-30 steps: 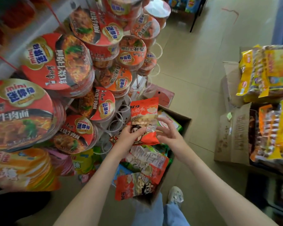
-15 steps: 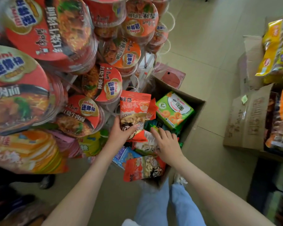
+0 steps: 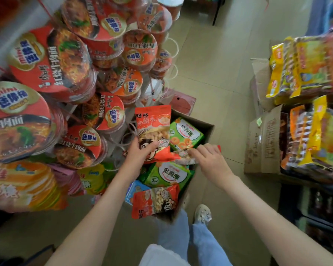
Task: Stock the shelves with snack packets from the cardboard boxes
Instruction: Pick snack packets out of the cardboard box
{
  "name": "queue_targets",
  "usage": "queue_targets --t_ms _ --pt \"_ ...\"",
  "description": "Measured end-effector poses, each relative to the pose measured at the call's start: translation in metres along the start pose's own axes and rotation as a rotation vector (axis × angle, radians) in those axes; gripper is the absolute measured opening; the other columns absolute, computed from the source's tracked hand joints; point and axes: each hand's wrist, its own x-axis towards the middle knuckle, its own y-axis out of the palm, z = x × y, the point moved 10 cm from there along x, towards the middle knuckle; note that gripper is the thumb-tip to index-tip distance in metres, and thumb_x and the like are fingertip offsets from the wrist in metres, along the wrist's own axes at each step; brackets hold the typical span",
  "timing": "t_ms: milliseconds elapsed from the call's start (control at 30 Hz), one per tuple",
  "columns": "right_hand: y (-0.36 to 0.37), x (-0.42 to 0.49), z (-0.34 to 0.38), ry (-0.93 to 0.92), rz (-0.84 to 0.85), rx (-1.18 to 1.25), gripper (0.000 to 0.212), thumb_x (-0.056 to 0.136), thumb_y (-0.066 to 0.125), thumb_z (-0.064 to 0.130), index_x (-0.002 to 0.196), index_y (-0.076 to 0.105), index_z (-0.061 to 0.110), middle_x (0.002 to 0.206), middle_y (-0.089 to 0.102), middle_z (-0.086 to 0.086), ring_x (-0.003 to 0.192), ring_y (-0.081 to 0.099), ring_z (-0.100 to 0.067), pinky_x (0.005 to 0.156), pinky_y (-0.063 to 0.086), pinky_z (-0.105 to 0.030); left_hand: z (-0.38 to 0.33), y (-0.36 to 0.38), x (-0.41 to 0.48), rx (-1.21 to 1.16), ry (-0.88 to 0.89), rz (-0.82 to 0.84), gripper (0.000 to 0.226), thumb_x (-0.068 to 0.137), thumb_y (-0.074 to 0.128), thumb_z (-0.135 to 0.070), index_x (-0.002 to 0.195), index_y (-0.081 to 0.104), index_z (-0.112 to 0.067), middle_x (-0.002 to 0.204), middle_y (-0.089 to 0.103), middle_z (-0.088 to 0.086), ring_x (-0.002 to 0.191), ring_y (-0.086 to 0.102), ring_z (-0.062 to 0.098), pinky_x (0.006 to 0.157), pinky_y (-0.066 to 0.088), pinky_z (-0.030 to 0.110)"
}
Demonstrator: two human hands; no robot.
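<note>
Box [image 3: 210, 129]: green packets [image 3: 186, 135]; left hand [image 3: 138, 156], seemingly right hand [image 3: 210, 160], grip orange packets [image 3: 152, 129].

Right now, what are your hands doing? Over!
Left hand grips upright red packet. Right hand pinches second packet over cardboard box. Green packets inside. Noodle cups close on left.

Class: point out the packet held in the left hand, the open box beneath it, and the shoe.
left-hand packet [image 3: 152, 121], head view, upper front.
box [image 3: 208, 131], head view, right wall.
shoe [image 3: 202, 213], head view, toe.
</note>
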Motion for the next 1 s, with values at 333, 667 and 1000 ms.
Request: queue_targets --t_ms 333,667,1000 --pt "-0.226 -0.052 -0.063 0.043 -0.525 -0.149 0.014 0.097 0.052 0.013 0.099 0.053 0.027 0.120 0.046 -0.003 0.116 0.044 -0.027 0.104 0.020 -0.043 -0.076 0.191 -0.088 -0.198 -0.164 0.601 0.013 0.076 0.068 -0.021 0.082 0.077 -0.014 0.086 0.073 0.008 0.072 0.070 0.019 0.072 0.057 0.036" --pt "-0.384 -0.209 -0.190 0.990 -0.597 0.502 0.035 0.093 0.059 0.021 0.125 0.044 0.023 0.108 0.061 0.002 0.098 0.062 -0.020 0.076 0.049 -0.017 -0.141 0.420 -0.237 -0.055 0.063 0.874 0.023 0.079 0.068 -0.014 0.101 0.060 -0.015 0.077 0.072 0.000 0.056 0.066 0.010 0.048 0.052 0.020" --pt "-0.530 -0.297 -0.208 0.796 -0.639 0.306 0.092 0.089 0.067 0.023 0.141 -0.003 0.054 0.153 0.003 0.028 0.135 0.003 0.021 0.106 0.013 -0.005 -0.195 0.587 -0.356 -0.092 0.247 1.123 0.027 0.075 0.062 -0.014 0.101 0.057 -0.015 0.074 0.070 0.005 0.053 0.067 0.017 0.043 0.052 0.025"
